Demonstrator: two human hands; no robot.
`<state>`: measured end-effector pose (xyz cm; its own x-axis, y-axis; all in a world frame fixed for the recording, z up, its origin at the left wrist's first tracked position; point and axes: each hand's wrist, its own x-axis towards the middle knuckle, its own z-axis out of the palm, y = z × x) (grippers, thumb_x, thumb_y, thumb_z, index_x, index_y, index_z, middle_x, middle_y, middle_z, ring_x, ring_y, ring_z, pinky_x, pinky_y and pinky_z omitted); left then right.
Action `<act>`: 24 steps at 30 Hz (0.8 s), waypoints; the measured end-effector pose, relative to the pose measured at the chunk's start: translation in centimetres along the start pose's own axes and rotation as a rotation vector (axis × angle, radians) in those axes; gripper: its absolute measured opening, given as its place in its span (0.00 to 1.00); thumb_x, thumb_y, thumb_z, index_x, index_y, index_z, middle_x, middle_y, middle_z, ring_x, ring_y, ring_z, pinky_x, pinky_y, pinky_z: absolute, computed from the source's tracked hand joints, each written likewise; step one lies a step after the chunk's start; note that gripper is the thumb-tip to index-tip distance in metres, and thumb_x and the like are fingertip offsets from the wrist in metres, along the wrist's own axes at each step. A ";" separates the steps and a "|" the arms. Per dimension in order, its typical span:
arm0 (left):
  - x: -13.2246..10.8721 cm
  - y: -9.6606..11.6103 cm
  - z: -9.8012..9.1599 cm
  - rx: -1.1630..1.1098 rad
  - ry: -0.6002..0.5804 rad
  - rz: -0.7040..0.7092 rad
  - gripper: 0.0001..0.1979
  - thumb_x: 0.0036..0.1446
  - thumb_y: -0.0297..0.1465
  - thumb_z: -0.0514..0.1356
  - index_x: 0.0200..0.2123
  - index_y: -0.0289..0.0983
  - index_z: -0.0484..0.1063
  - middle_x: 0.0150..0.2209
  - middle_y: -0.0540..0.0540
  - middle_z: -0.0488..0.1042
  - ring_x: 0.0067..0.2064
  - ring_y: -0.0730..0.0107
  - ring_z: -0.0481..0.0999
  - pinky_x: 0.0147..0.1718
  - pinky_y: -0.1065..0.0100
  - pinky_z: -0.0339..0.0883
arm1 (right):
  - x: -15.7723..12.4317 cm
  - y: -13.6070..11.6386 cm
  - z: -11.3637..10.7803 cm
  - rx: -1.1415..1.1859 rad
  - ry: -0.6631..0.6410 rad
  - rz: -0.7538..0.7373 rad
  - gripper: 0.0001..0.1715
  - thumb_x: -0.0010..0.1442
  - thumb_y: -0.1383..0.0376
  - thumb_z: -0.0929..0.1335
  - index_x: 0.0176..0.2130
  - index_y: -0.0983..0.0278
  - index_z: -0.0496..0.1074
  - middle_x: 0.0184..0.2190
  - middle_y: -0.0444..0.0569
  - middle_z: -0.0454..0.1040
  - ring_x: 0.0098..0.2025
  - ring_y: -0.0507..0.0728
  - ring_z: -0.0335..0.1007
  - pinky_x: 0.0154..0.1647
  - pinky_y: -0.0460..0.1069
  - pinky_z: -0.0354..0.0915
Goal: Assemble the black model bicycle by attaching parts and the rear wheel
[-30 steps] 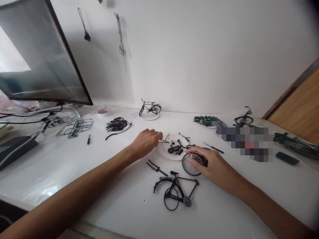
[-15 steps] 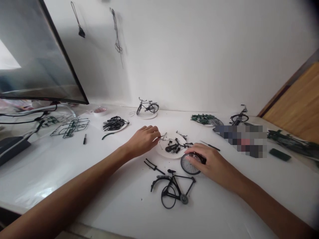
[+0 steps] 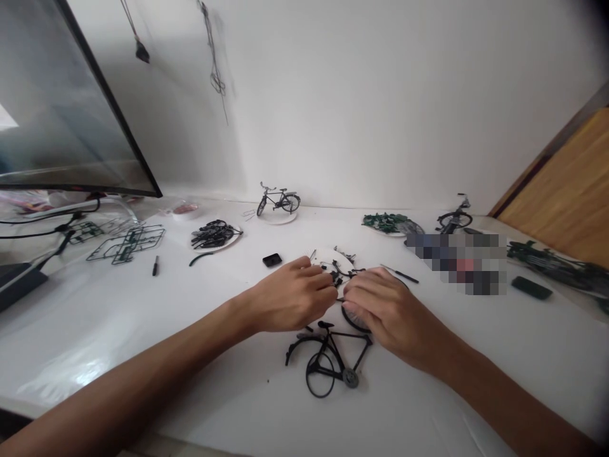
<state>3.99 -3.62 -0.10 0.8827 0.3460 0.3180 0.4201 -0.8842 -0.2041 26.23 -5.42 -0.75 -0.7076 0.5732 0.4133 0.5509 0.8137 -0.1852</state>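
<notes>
My left hand (image 3: 304, 295) is closed over the near edge of a white plate (image 3: 318, 255), its fingertips turned inward; what they hold is hidden. Close beside it, my right hand (image 3: 387, 308) is closed on a small spoked bicycle wheel (image 3: 356, 318), partly covered by the fingers. A thin dark piece shows between the two hands. Just below them lies a black toy bicycle frame (image 3: 340, 355) with seat, rear mudguard and grey chainring. Small black and silver parts (image 3: 337, 278) show on the plate behind my hands.
A finished model bicycle (image 3: 278, 200) stands at the back. Plates hold black parts (image 3: 215, 235) and green parts (image 3: 386, 222). A screwdriver (image 3: 155, 265), green sprues (image 3: 130, 241), a black box (image 3: 272, 260) and a thin tool (image 3: 402, 274) lie around. A monitor (image 3: 71, 95) stands left.
My left hand has moved right and nearer, from the plate's left edge to beside my right hand. It now covers where the fork lay, and the black box shows. The right hand stays near the wheel.
</notes>
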 end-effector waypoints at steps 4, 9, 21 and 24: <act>-0.7 -1.5 0.0 -0.111 -0.013 -0.032 0.13 0.70 0.27 0.46 0.31 0.36 0.64 0.31 0.46 0.70 0.32 0.68 0.64 0.38 0.64 0.60 | -0.5 1.5 -0.5 0.112 -0.013 0.123 0.19 0.72 0.64 0.57 0.30 0.62 0.67 0.29 0.46 0.73 0.34 0.56 0.67 0.46 0.54 0.60; -2.2 -4.6 0.7 -0.127 -0.019 -0.279 0.18 0.72 0.33 0.45 0.30 0.35 0.65 0.28 0.47 0.70 0.29 0.70 0.65 0.36 0.65 0.62 | -1.4 4.2 -1.1 0.111 0.060 0.346 0.21 0.71 0.57 0.59 0.30 0.61 0.70 0.30 0.47 0.74 0.37 0.59 0.69 0.46 0.54 0.61; -2.3 -4.5 2.4 -0.233 0.010 -0.371 0.19 0.71 0.36 0.51 0.60 0.34 0.59 0.43 0.40 0.78 0.37 0.66 0.77 0.33 0.67 0.67 | 0.8 2.6 1.5 0.011 0.023 0.345 0.26 0.71 0.56 0.58 0.63 0.61 0.66 0.39 0.51 0.70 0.38 0.58 0.68 0.41 0.54 0.67; -2.4 -4.6 2.3 -0.215 0.069 -0.411 0.21 0.71 0.38 0.51 0.62 0.35 0.56 0.38 0.43 0.77 0.34 0.67 0.75 0.33 0.67 0.66 | 0.6 2.4 1.4 0.043 0.027 0.353 0.33 0.71 0.56 0.58 0.71 0.57 0.49 0.47 0.52 0.69 0.41 0.59 0.68 0.45 0.56 0.67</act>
<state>0.44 0.32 -2.02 0.6330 0.6658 0.3950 0.6723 -0.7258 0.1459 26.50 -3.04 -2.24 -0.4644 0.8177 0.3401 0.7401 0.5692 -0.3580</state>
